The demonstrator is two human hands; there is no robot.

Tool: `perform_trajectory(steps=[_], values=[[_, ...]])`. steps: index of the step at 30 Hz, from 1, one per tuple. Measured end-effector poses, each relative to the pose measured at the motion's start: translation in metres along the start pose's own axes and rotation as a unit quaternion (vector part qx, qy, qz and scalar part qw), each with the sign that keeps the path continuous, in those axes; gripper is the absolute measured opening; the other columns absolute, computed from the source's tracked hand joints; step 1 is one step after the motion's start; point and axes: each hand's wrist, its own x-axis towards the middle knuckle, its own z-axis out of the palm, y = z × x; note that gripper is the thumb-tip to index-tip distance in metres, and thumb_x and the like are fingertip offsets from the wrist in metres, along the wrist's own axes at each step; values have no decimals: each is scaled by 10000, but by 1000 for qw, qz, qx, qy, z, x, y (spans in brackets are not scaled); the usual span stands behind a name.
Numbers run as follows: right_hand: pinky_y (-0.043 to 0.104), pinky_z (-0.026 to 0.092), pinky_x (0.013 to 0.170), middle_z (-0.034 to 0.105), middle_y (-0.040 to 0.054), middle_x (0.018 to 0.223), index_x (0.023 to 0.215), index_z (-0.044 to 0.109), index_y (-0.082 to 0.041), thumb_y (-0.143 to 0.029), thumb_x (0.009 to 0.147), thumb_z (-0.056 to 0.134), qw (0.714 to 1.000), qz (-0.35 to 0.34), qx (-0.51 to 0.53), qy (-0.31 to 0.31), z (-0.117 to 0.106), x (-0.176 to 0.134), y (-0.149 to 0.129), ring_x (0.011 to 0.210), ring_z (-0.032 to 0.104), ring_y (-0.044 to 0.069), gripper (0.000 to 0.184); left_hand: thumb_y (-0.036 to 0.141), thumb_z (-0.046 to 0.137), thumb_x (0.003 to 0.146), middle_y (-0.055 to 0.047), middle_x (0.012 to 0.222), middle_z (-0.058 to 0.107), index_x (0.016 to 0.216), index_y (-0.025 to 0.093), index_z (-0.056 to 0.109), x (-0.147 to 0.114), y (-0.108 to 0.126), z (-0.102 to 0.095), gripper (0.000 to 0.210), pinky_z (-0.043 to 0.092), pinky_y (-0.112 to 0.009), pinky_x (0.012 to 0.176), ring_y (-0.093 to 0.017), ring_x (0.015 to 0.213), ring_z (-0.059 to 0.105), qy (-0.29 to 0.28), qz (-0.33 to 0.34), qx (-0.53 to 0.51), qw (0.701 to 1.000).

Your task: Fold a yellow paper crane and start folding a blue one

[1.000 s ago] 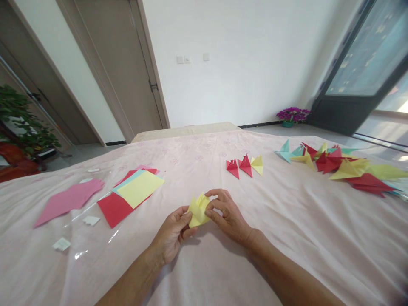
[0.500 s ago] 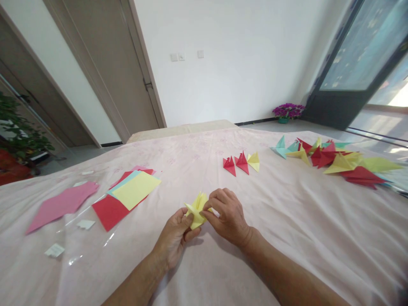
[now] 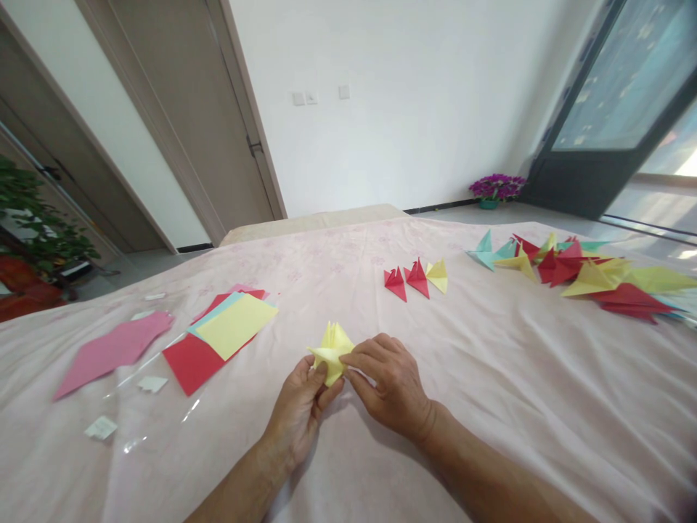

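Observation:
A yellow folded paper crane (image 3: 334, 341) is held low over the cloth, its narrow points sticking up and its front flap curving outward. My left hand (image 3: 300, 408) grips its lower left side, thumb in front and fingers behind. At its right edge, the bent fingers and thumb of my right hand (image 3: 393, 383) close on the paper; the exact contact is partly hidden. Beyond the hands stand two red folded cranes (image 3: 417, 280) and a pale yellow one (image 3: 438, 276) in a short row.
Pink floral cloth (image 3: 327, 269) covers the table. Pink sheets (image 3: 112, 352) and a stack topped by a yellow sheet (image 3: 237, 327) lie left, with clear plastic and paper scraps (image 3: 152, 383). Several folded cranes (image 3: 596, 276) are heaped at the far right.
The yellow crane has turned slightly, so its front flap shows broader and flatter. My right hand has shifted a little down and its fingers have straightened somewhat. The view moved slightly.

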Motion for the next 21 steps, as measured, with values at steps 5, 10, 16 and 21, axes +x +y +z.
perform_trajectory(steps=[5, 10, 16, 21], values=[[354, 430, 714, 664, 45, 901, 1004, 717, -254, -248, 850, 671, 999, 30, 20, 26, 6, -2, 0, 784, 536, 191, 161, 252, 796, 762, -57, 1061, 690, 1011, 162, 606, -3, -3, 2, 326, 596, -227, 783, -129, 853, 699, -23, 15, -5, 1000], [354, 448, 714, 658, 41, 900, 984, 731, -266, -248, 838, 693, 997, 47, 41, 48, 10, -2, -1, 783, 540, 188, 151, 309, 811, 743, -65, 1049, 690, 1032, 152, 609, -6, -8, 5, 386, 582, -247, 808, -149, 893, 688, -33, 29, -2, 999], [353, 455, 709, 661, 37, 890, 953, 744, -282, -221, 840, 689, 995, 48, 56, 65, 11, -3, -2, 784, 546, 190, 138, 304, 864, 671, -49, 998, 693, 1056, 167, 600, -10, -11, 10, 486, 569, -246, 813, -155, 897, 683, -29, 25, -9, 999], [348, 452, 720, 684, 23, 894, 982, 741, -307, -194, 855, 667, 994, 20, 75, 78, 10, -3, -1, 799, 568, 185, 185, 297, 861, 675, -56, 1024, 691, 1054, 165, 605, -12, -10, 12, 477, 568, -237, 811, -154, 909, 678, -28, 11, -1, 1000]])
